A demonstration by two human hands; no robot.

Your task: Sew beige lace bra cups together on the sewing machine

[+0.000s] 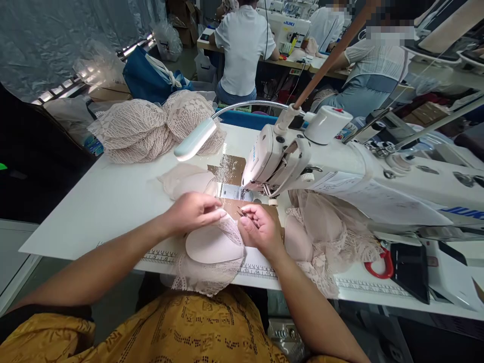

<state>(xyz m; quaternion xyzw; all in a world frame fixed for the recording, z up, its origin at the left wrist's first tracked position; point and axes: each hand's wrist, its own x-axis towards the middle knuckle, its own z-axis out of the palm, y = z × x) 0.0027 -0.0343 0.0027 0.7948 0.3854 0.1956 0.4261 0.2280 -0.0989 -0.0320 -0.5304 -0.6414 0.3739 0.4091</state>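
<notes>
My left hand (194,214) pinches the upper edge of a pale pink lace bra cup piece (214,244), which hangs over the table's front edge. Its smooth lining faces up, with lace along the sides. In my right hand (264,232) is a small, thin, pointed metal tool (241,212); whether it is snips or tweezers I cannot make out. The tool's tip lies just right of the lace edge. Both hands are in front of the sewing machine (282,156), near its needle plate (230,191). Another sheer cup piece (189,181) rests behind my left hand.
A pile of lace pieces (132,131) sits at the back left, near a bendable lamp (194,140). More lace pieces (321,237) lie right of my hand. Beyond are a red handle (381,267) and a dark flat object (410,272). Co-workers (242,50) sit ahead.
</notes>
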